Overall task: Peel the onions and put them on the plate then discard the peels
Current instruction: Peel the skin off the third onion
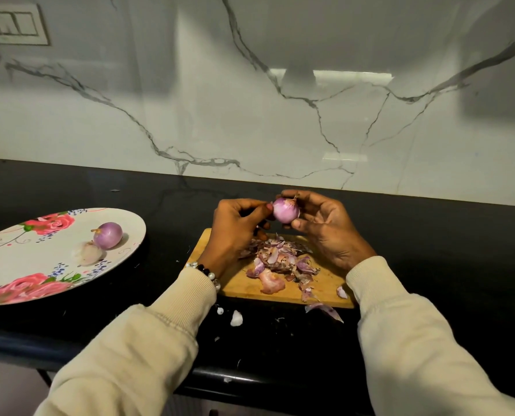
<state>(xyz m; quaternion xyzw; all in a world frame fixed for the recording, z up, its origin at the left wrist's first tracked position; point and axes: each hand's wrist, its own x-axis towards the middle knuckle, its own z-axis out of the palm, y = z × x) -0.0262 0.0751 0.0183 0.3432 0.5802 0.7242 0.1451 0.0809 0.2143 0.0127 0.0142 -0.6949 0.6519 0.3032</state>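
Above the cutting board (238,288), your right hand (325,228) grips an onion (285,209) while your left hand (235,226) pinches at its side. Peels (280,259) cover the board; left of it, a plate (16,265) holds two onions (107,235).

Found no readable text, label, brand, number or sign anywhere in the head view.
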